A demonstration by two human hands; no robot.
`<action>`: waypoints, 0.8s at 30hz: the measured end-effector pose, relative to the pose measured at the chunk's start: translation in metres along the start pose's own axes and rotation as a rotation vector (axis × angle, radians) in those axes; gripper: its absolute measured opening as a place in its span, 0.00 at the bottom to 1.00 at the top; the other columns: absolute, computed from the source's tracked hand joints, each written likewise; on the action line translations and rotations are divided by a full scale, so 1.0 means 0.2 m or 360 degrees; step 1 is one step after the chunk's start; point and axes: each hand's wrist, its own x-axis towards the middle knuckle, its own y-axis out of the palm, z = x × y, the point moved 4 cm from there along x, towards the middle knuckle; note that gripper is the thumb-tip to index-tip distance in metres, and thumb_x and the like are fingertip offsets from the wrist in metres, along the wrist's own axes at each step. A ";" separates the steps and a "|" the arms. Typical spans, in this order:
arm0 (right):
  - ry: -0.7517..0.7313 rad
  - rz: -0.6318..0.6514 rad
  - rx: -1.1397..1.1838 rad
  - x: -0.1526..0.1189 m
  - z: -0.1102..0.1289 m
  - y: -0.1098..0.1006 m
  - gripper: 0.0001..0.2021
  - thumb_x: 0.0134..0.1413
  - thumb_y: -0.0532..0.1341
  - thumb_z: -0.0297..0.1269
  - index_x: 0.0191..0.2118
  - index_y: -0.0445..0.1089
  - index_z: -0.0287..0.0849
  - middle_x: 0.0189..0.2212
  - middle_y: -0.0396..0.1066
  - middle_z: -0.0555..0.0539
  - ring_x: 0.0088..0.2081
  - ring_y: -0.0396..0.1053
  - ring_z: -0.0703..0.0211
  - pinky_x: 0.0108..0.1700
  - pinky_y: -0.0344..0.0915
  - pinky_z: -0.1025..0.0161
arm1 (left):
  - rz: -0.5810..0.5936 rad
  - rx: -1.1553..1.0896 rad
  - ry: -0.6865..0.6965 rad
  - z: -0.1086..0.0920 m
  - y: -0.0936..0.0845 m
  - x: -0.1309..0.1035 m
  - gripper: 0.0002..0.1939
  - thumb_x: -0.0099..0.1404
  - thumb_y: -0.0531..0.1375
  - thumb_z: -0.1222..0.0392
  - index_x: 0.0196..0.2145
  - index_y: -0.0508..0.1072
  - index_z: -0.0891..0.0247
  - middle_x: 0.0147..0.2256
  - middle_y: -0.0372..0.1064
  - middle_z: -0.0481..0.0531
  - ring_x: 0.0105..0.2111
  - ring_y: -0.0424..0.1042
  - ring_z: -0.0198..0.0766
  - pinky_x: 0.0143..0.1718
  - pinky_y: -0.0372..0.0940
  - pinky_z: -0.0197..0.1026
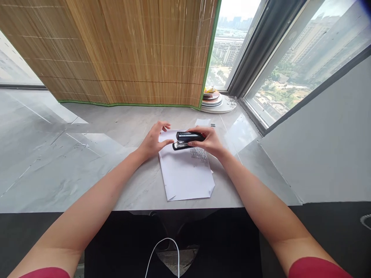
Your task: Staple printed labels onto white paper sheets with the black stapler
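Stapler (187,136) partly hidden, sleeves (314,267) cut off, buildings (227,52) apparently blurred

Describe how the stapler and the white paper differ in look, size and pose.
The stapler is black with silvery metal showing, while the paper is white with folded lower corners. The stapler is smaller; the paper spreads wider. The stapler is gripped in the right hand over the paper, which lies on the counter. Both are near the middle of the view.
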 end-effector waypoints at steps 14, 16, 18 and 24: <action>0.0150 -0.0874 -0.0403 0.02 -0.21 -0.32 0.20 0.46 0.74 0.43 0.46 0.81 0.42 0.42 0.82 0.45 0.45 0.78 0.46 0.53 0.74 0.49 | 0.0048 0.0487 -0.0648 0.22 -0.02 -0.01 0.06 0.68 0.56 0.66 0.37 0.73 0.59 0.42 0.72 0.61 0.46 0.71 0.55 0.50 0.66 0.54; 0.0176 -0.0909 -0.0505 0.02 -0.24 -0.34 0.19 0.44 0.74 0.42 0.44 0.82 0.42 0.40 0.82 0.44 0.44 0.79 0.46 0.53 0.74 0.49 | -0.0116 0.0308 -0.0754 0.25 -0.07 -0.02 0.06 0.68 0.55 0.67 0.37 0.71 0.58 0.37 0.73 0.57 0.39 0.71 0.51 0.45 0.66 0.50; 0.0198 -0.0914 -0.0577 0.02 -0.26 -0.36 0.18 0.41 0.75 0.41 0.42 0.82 0.42 0.38 0.82 0.44 0.42 0.78 0.46 0.52 0.73 0.49 | -0.0289 0.0160 -0.0862 0.27 -0.12 -0.03 0.06 0.68 0.55 0.66 0.37 0.70 0.58 0.32 0.71 0.53 0.34 0.69 0.47 0.41 0.65 0.46; 0.0302 -0.0458 -0.0589 0.03 -0.25 -0.31 0.21 0.40 0.76 0.41 0.43 0.82 0.44 0.39 0.81 0.46 0.42 0.77 0.47 0.50 0.71 0.51 | -0.0621 0.0039 -0.1009 0.34 -0.19 -0.04 0.05 0.67 0.55 0.67 0.37 0.70 0.59 0.35 0.73 0.54 0.36 0.70 0.45 0.44 0.67 0.47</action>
